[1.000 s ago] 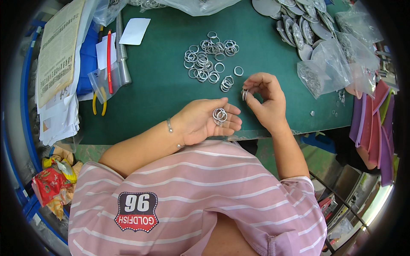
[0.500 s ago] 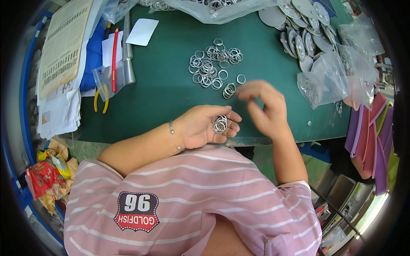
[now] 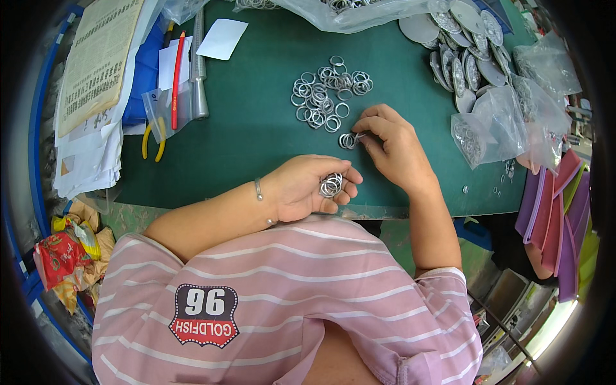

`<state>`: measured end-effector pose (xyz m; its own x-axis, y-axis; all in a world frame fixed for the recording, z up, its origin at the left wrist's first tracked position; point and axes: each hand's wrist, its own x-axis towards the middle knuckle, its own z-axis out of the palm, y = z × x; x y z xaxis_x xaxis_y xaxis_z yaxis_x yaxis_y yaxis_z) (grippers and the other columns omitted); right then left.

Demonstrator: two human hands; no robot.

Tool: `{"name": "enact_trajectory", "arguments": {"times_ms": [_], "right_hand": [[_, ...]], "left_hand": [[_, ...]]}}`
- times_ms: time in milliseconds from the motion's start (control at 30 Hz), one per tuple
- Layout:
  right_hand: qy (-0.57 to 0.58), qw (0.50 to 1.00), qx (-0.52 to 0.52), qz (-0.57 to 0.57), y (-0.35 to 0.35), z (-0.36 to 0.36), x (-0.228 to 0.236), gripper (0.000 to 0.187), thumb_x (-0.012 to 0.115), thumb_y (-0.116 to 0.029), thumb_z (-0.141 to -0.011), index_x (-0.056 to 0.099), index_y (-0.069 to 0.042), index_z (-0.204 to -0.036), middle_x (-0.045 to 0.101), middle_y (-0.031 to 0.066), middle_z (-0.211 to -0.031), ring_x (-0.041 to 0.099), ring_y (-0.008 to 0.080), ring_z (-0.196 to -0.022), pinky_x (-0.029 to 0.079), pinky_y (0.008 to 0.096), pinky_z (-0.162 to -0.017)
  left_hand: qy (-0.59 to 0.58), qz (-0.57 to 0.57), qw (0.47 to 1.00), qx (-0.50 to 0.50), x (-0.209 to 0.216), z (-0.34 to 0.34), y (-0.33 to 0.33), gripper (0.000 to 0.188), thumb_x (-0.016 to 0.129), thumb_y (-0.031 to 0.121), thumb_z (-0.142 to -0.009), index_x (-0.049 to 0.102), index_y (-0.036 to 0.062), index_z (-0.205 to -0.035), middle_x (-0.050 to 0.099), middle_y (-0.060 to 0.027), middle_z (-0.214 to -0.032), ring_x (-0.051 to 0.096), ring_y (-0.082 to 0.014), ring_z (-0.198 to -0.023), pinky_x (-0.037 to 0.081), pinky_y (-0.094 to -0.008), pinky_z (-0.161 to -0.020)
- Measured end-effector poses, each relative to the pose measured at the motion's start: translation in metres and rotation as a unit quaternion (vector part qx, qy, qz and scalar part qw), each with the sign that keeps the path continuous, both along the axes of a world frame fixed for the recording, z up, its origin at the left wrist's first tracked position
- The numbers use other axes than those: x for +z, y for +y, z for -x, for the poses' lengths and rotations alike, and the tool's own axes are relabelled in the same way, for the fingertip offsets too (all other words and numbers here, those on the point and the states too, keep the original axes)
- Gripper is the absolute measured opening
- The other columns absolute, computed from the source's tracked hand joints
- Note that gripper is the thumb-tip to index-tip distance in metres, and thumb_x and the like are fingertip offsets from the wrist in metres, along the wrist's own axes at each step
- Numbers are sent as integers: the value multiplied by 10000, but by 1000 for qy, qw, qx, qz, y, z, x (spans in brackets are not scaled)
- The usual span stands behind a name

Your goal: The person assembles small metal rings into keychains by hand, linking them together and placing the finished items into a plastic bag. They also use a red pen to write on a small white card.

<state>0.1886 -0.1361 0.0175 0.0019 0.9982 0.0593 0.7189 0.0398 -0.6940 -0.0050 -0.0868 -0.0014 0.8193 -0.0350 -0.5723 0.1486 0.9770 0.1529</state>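
Several silver metal rings [image 3: 331, 185] rest in the palm of my left hand [image 3: 296, 187], which is turned up with its fingers curled around them. To the right, my right hand [image 3: 399, 149] has its thumb and forefinger closed on a ring at the edge of a small overlapping group of rings [image 3: 347, 141] on the green table. Its fingertips hide part of that ring. Farther back lies a larger loose pile of similar rings [image 3: 319, 98].
A heap of round silver discs [image 3: 471, 64] lies at the far right, beside clear plastic bags [image 3: 491, 128]. At left are a red pencil [image 3: 178, 83], a metal rod [image 3: 199, 70], yellow-handled pliers [image 3: 153, 142] and papers [image 3: 96, 70]. A plastic bag of rings [image 3: 346, 19] lies at the back.
My right hand has come down onto the small group of rings, and its fingers have closed. Those rings now lie more spread out sideways. My left hand still holds its rings.
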Motion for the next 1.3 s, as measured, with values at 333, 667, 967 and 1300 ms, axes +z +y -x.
{"name": "enact_trajectory", "arguments": {"times_ms": [333, 667, 967, 1300], "right_hand": [[148, 988, 41, 17, -9, 4, 19, 212, 655, 43, -748, 663, -5, -955, 611, 124, -888, 608, 278, -803, 486, 335, -680], [121, 991, -48, -2, -15, 7, -6, 142, 712, 29, -745, 675, 1, -880, 648, 100, -866, 622, 197, -738, 495, 284, -628], [439, 889, -82, 105, -23, -3, 6, 124, 741, 25, -741, 685, 9, -850, 669, 77, -872, 614, 135, -760, 499, 254, -634], [-7, 990, -69, -127, 22, 17, -16, 110, 680, 9, -758, 655, -2, -864, 629, 122, -846, 608, 321, -788, 504, 368, -695]], "left_hand": [[-4, 43, 999, 21, 2, 1, 1, 333, 434, 270, -1007, 596, -20, -1031, 667, -124, -870, 682, -177, -760, 550, -260, -539], [7, 14, 1000, 17, 0, 5, 2, 285, 466, 232, -992, 609, -15, -1001, 664, -108, -834, 677, -161, -698, 542, -247, -508], [-10, 33, 999, 13, 1, 1, 3, 301, 466, 253, -993, 608, -12, -996, 665, -111, -835, 682, -175, -722, 542, -247, -514], [-3, 31, 999, -8, 0, 2, 3, 270, 471, 246, -991, 617, 20, -998, 668, -89, -846, 680, -164, -733, 517, -259, -520]]}}
